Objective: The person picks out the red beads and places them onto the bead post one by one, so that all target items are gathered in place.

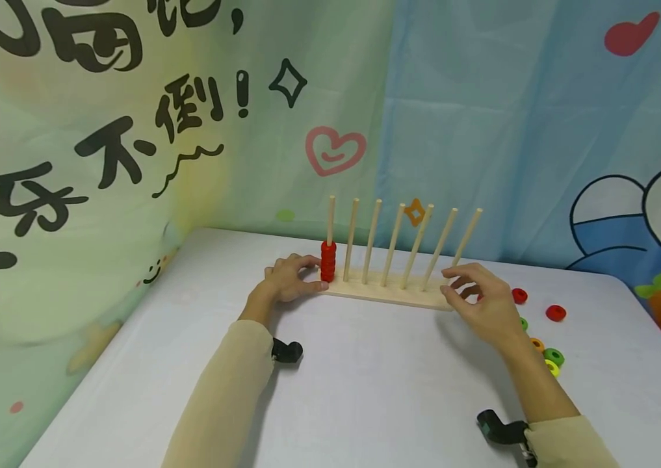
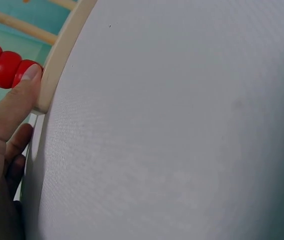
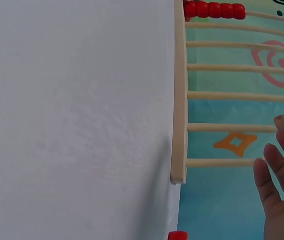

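A wooden peg stand [image 1: 385, 296] has a long flat base and a row of several upright pegs. Red beads [image 1: 327, 262] are stacked on its leftmost peg; the other pegs carry none. At the left end, my left hand [image 1: 288, 279] holds the stand, its thumb [image 2: 19, 102] in front by the lowest bead and its fingers partly hidden behind. My right hand [image 1: 487, 304] is by the stand's right end, fingers loosely bent and thumb apart. The right wrist view shows nothing between these fingers [image 3: 266, 182].
Right of the stand, loose beads lie on the white table [image 1: 365, 377]: red ones [image 1: 556, 313], green ones [image 1: 554, 356], an orange one [image 1: 537, 345] and a yellow one [image 1: 551, 368]. My right forearm partly covers this group. A printed cloth [image 1: 453, 117] hangs behind the table.
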The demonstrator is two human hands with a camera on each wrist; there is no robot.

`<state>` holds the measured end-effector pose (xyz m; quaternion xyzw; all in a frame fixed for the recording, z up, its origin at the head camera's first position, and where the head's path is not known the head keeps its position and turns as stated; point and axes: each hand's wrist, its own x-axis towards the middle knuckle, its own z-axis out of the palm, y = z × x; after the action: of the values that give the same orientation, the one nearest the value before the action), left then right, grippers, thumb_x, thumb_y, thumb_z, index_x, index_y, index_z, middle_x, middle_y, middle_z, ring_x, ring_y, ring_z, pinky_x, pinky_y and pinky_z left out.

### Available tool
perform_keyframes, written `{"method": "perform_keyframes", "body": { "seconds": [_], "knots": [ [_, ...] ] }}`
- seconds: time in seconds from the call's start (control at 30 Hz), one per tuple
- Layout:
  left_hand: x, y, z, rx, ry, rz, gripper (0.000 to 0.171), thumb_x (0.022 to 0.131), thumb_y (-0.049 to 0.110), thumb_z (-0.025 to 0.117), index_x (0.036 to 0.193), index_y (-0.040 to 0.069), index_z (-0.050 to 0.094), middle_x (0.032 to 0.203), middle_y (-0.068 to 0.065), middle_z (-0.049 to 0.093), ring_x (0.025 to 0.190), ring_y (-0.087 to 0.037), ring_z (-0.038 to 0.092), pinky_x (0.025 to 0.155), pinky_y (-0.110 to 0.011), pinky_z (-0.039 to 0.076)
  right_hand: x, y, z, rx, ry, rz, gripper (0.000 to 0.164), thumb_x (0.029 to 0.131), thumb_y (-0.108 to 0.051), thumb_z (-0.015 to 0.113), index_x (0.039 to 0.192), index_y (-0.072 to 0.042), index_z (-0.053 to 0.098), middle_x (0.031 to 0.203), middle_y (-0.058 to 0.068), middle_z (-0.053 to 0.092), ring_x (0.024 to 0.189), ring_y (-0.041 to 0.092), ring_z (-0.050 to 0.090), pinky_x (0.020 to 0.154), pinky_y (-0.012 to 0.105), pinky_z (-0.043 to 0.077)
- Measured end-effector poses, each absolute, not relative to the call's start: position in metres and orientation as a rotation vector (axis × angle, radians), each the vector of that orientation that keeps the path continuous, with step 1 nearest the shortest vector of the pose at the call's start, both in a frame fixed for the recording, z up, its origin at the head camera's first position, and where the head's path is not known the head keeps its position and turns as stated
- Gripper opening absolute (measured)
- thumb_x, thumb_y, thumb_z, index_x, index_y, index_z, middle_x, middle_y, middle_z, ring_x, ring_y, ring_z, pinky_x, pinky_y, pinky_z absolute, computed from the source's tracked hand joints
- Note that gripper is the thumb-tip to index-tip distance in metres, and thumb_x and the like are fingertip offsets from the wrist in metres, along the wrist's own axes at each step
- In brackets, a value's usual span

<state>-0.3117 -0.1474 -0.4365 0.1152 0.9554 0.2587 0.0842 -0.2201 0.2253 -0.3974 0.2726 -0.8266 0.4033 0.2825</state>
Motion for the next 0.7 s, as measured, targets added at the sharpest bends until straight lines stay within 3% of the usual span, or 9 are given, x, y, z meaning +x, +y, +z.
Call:
{"method": "perform_keyframes", "body": {
  "seconds": [0.17,0.47,0.7],
  "knots": [
    [-0.311,-0.147,-0.437,0.341,2.847,0.770,0.065,0.081,0.064,0.069,0.139,0.039,0.052,0.140,0.001,0.048,0.123,-0.029,0.040,0.097,-0.051,0.028,-0.230,0.240,-0.411,0.649,-2.255,1.056,0.035,0.079,0.007,0.077,0.112,-0.004,0.069,0.104,0.008,0.069,0.083,0.015,0.063,0.067,0.019,0.051],
    [-0.310,-0.147,-0.437,0.349,2.848,0.767,0.065,0.082,0.063,0.068,0.139,0.039,0.051,0.141,0.002,0.048,0.124,-0.029,0.040,0.095,-0.049,0.028,-0.233,0.260,-0.412,0.554,-2.379,0.978,0.035,0.083,0.001,0.076,0.116,-0.005,0.068,0.108,0.007,0.068,0.088,0.027,0.064,0.072,0.015,0.049],
    [-0.309,-0.146,-0.432,0.349,2.836,0.776,0.064,0.082,0.062,0.069,0.139,0.038,0.052,0.140,0.001,0.049,0.125,-0.029,0.039,0.095,-0.050,0.028,-0.231,0.279,-0.405,0.495,-2.508,0.919,0.036,0.086,-0.007,0.075,0.121,-0.008,0.066,0.114,0.006,0.065,0.095,0.028,0.063,0.077,0.012,0.045]
  ]
}}
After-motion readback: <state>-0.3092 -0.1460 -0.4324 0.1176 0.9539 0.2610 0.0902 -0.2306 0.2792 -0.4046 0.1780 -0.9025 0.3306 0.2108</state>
